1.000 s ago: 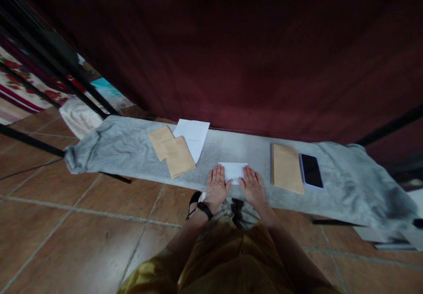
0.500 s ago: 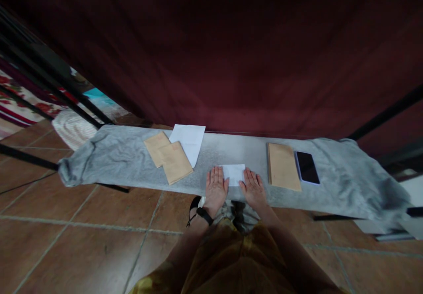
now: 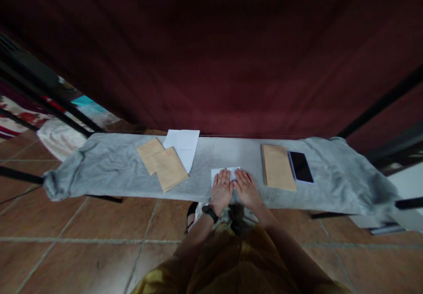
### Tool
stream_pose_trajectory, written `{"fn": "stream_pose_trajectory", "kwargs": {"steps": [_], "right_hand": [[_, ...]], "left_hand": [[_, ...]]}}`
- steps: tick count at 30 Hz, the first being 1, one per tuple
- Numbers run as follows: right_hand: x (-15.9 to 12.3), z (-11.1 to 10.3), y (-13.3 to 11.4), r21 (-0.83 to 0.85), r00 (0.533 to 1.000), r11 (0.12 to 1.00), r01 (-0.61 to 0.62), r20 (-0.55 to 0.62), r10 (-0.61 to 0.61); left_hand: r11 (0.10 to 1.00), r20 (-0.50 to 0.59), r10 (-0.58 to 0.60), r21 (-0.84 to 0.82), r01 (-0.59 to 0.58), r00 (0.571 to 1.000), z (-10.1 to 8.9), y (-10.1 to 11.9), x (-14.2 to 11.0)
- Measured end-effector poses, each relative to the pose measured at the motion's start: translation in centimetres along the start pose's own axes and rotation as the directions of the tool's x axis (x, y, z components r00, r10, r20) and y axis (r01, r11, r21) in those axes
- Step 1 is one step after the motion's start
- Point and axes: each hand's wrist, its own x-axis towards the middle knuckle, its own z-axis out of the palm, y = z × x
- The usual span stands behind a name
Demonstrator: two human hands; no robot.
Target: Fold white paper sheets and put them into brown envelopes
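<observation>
A small folded white sheet of paper (image 3: 215, 172) lies on the grey cloth in front of me, largely covered by my hands. My left hand (image 3: 222, 192) rests flat on it, fingers stretched forward. Close beside it, my right hand (image 3: 246, 192) presses down on the paper's right part, palm down and fingers extended. The thumbs nearly meet in the middle. To the left, two brown envelopes (image 3: 170, 168) overlap each other and the corner of a larger white sheet (image 3: 185, 144). Off to the right sits a stack of brown envelopes (image 3: 279, 167).
A phone (image 3: 301, 167) lies right of the envelope stack. Grey cloth (image 3: 109, 166) covers the narrow bench, bunched at both ends. A dark red curtain (image 3: 231, 87) hangs behind it, and black metal bars (image 3: 380, 102) stand at the sides above the tiled floor (image 3: 109, 223).
Both hands have moved inward from the paper's side edges onto its surface and now lie close together. The camera view has shifted slightly; the envelopes and phone stay in place.
</observation>
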Motion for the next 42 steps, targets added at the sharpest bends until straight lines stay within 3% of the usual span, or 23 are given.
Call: {"fn": "stream_pose_trajectory", "kwargs": {"steps": [9, 30, 35, 39, 42], "right_hand": [[-0.4, 0.8, -0.5, -0.029, 0.997, 0.998, 0.048, -0.059, -0.05], [-2.7, 0.3, 1.3, -0.029, 0.989, 0.997, -0.068, -0.132, 0.063], [-2.3, -0.2, 0.3, 0.096, 0.993, 0.995, -0.04, -0.11, 0.05], [-2.4, -0.2, -2.2, 0.174, 0.999, 0.984, 0.035, -0.025, -0.031], [-3.1, -0.3, -3.4, 0.147, 0.997, 0.987, 0.071, 0.012, -0.074]], "left_hand": [[0.999, -0.08, -0.045, 0.006, 0.045, 0.996, 0.3, -2.2, -0.5], [0.99, -0.241, -0.137, 0.0, 0.141, 0.961, 0.3, -4.8, -3.1], [0.998, -0.257, -0.039, 0.031, 0.048, 0.966, -0.5, -3.3, -3.6], [0.992, -0.157, 0.125, 0.052, -0.118, 0.98, -0.5, -1.0, -4.0], [0.987, -0.094, 0.156, 0.05, -0.151, 0.983, -0.2, -0.1, -4.7]]}}
